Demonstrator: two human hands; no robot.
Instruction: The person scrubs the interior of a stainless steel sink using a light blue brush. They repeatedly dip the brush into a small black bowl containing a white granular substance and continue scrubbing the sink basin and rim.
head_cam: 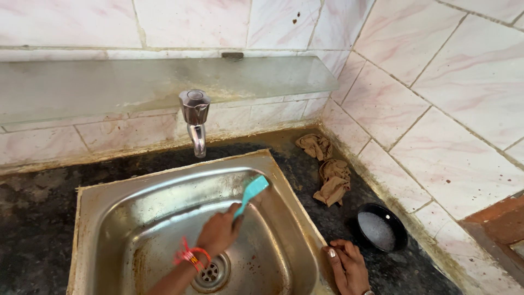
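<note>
My left hand [218,232], with a red thread band at the wrist, is down inside the steel sink [164,188]. It grips the handle of a turquoise brush [252,191], whose head is pressed against the sink's back right wall. My right hand [345,266] lies flat on the sink's right rim and the dark counter, holding nothing, fingers slightly apart. The round drain [210,272] sits just below my left wrist. The basin shows brown stains along its walls.
A chrome tap [195,117] juts from the tiled wall above the sink. A small black bowl of white powder [382,228] stands on the counter by my right hand. Crumpled brown rags [330,175] lie in the corner. A glass shelf [164,82] runs overhead.
</note>
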